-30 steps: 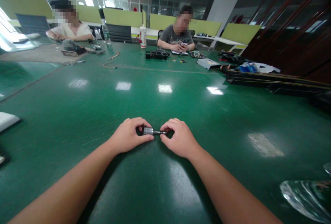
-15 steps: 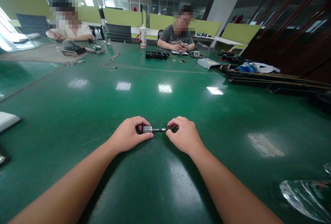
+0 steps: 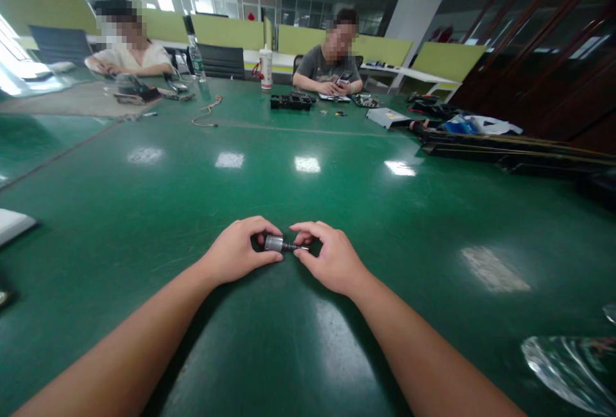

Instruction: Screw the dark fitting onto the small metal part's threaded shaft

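Observation:
My left hand (image 3: 240,247) is closed around a small silver metal cylinder with a thin shaft (image 3: 274,244), which looks like a small motor, lying level just above or on the green table. Dark ribbed coils, perhaps a spring (image 3: 288,247), sit around the shaft against the cylinder's right end. My right hand (image 3: 330,253) is at the shaft's free end, thumb and index finger apart. Its thumb is beside the bright shaft tip, and the index finger reaches above the shaft without closing on it. Whether the other fingers touch the shaft I cannot tell.
Across the green table (image 3: 269,167) sit two people. In front of them are a black part (image 3: 290,102), a white cup (image 3: 265,69) and a clear bottle (image 3: 196,61). Long black profiles (image 3: 505,147) lie at the right; a clear plastic item (image 3: 568,365) is near right.
My right hand has moved left along the shaft, and its fingers have opened. The dark coiled part has gone from my right fingers onto the shaft beside the cylinder. The cylinder tilted slightly.

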`<state>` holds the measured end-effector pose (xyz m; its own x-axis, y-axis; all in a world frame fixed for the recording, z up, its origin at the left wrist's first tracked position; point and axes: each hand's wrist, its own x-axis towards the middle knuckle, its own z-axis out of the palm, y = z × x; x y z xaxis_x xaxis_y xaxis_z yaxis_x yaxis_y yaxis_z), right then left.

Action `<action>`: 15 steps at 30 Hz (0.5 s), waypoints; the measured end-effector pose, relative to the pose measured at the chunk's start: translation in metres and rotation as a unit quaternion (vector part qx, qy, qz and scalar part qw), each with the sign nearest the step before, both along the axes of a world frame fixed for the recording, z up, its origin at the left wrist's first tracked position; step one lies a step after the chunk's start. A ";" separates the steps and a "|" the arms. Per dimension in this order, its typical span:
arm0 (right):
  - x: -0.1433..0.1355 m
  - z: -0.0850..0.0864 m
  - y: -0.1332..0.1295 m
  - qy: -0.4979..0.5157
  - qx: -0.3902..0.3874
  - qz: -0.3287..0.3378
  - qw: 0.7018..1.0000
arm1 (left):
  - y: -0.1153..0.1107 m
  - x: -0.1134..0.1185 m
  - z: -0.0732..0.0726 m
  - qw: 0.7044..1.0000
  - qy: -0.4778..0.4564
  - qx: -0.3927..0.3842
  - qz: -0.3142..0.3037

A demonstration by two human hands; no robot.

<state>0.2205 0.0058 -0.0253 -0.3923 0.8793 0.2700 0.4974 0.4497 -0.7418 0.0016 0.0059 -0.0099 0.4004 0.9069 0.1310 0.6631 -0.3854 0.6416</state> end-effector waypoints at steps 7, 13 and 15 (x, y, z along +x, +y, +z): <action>-0.001 -0.001 0.000 -0.003 0.007 -0.001 1.000 | -0.001 0.001 0.000 1.000 -0.022 -0.017 0.002; 0.000 -0.003 0.001 -0.005 0.003 -0.002 1.000 | 0.001 0.002 0.000 0.999 -0.016 -0.027 0.010; -0.001 -0.003 0.001 -0.006 0.005 -0.001 1.000 | 0.001 0.002 0.000 1.000 -0.009 -0.026 0.009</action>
<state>0.2199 0.0067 -0.0285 -0.3937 0.8774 0.2743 0.5070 0.4561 -0.7314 0.0036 0.0065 -0.0102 0.3828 0.9194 0.0903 0.6571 -0.3396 0.6729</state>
